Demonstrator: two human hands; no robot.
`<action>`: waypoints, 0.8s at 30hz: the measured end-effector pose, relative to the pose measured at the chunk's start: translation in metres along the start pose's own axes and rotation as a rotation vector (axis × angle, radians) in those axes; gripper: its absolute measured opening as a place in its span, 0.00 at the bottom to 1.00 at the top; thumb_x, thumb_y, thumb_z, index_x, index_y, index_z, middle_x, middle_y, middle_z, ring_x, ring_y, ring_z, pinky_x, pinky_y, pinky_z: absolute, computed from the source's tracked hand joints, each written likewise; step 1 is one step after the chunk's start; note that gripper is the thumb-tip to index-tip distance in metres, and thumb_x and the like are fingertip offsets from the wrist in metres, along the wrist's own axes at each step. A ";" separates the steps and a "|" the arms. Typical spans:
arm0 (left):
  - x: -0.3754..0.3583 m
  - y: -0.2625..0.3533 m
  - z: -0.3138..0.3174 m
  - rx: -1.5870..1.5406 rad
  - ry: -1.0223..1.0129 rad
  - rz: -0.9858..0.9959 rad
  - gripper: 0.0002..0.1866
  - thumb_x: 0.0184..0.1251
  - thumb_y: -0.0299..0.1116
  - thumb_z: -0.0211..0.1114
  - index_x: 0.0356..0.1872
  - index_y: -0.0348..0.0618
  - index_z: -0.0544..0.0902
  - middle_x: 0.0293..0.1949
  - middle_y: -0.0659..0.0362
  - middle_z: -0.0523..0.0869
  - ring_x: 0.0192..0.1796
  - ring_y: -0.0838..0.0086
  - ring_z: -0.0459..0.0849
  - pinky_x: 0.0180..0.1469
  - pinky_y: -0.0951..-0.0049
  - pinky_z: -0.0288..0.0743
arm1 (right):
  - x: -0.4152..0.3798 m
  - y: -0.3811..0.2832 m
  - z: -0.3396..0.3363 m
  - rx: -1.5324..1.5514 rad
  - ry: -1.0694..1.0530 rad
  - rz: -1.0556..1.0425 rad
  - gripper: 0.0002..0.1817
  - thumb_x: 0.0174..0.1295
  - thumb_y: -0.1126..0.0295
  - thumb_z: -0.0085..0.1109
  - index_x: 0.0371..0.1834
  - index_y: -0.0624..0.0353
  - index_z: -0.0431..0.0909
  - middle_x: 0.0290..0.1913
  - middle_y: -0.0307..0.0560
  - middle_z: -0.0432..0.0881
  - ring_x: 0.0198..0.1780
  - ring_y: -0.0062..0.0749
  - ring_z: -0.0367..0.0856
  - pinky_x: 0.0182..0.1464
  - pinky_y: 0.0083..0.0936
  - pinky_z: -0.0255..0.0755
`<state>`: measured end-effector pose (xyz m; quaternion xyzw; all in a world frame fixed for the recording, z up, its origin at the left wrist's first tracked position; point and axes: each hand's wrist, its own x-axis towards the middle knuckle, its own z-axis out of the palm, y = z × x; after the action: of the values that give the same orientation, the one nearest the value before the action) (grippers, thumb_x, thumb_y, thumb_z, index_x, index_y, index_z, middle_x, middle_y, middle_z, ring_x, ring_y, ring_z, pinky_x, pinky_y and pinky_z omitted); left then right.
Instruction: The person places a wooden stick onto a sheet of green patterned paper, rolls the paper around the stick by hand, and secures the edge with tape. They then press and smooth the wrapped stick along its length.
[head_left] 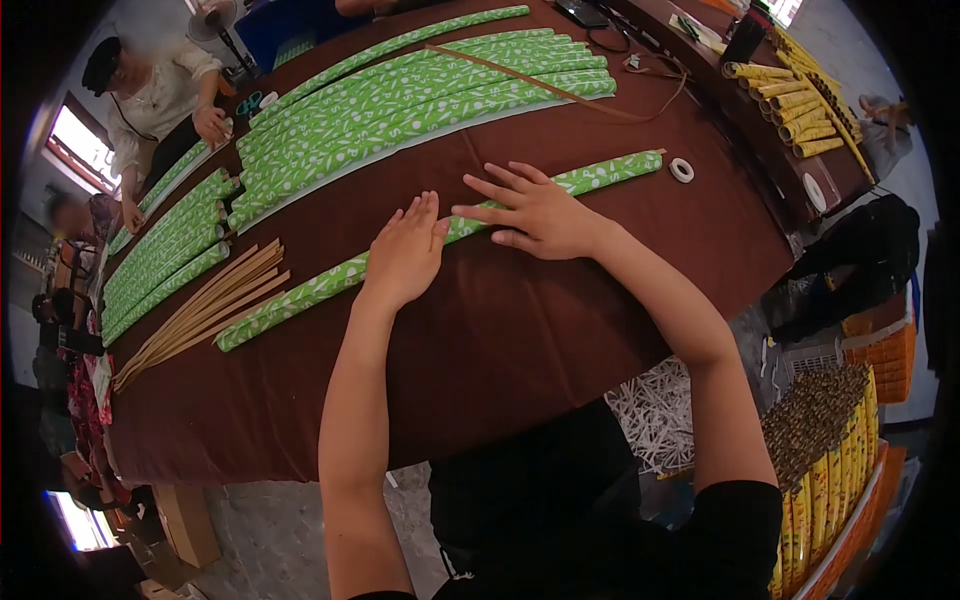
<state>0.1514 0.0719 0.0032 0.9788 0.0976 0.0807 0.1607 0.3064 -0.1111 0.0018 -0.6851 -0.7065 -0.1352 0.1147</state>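
Note:
A long green patterned paper roll [310,293] lies slantwise across the brown tablecloth in front of me. My left hand [405,255] rests flat over its middle, fingers stretched out and close together. Just to the right, my right hand [538,215] lies over the same roll with its fingers spread. Neither hand grips anything; the palms hide part of the roll. Beyond the roll's right end is a small roll of white tape [681,170]. Near its left end lies a bundle of thin brown strips [215,305].
Many matching green rolls [420,110] lie side by side farther back, with one long brown strip [530,78] across them. A co-worker [160,90] stands at the far left. Yellow rolls [800,110] lie on the right table; more yellow rolls [825,500] fill a crate at lower right.

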 end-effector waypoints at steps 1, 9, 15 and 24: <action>0.000 0.001 0.000 -0.001 0.001 -0.001 0.27 0.79 0.44 0.39 0.69 0.33 0.66 0.68 0.48 0.70 0.72 0.63 0.65 0.74 0.63 0.57 | 0.000 0.001 -0.001 0.000 -0.001 -0.002 0.28 0.72 0.52 0.45 0.75 0.26 0.56 0.75 0.48 0.59 0.75 0.51 0.58 0.74 0.49 0.48; 0.002 0.000 0.005 -0.001 0.036 -0.006 0.28 0.79 0.45 0.40 0.67 0.32 0.68 0.67 0.47 0.71 0.71 0.62 0.68 0.73 0.62 0.57 | -0.001 0.005 -0.006 0.342 -0.013 0.087 0.31 0.74 0.54 0.41 0.78 0.48 0.52 0.77 0.46 0.56 0.78 0.40 0.52 0.77 0.44 0.42; 0.002 0.000 0.005 0.033 0.032 0.012 0.29 0.79 0.46 0.40 0.67 0.32 0.67 0.68 0.47 0.71 0.71 0.63 0.68 0.74 0.62 0.56 | 0.000 0.007 -0.004 0.436 -0.009 0.133 0.31 0.75 0.54 0.39 0.78 0.49 0.50 0.77 0.46 0.57 0.77 0.42 0.54 0.77 0.44 0.43; 0.001 0.000 0.004 0.046 0.010 0.037 0.29 0.78 0.46 0.43 0.68 0.31 0.66 0.68 0.47 0.70 0.72 0.63 0.66 0.74 0.62 0.55 | 0.005 0.004 -0.001 0.673 0.058 0.368 0.30 0.75 0.57 0.42 0.78 0.49 0.51 0.74 0.48 0.61 0.72 0.42 0.64 0.76 0.41 0.46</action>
<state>0.1535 0.0710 -0.0002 0.9835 0.0822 0.0863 0.1363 0.3103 -0.1070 0.0046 -0.7204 -0.5731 0.1079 0.3754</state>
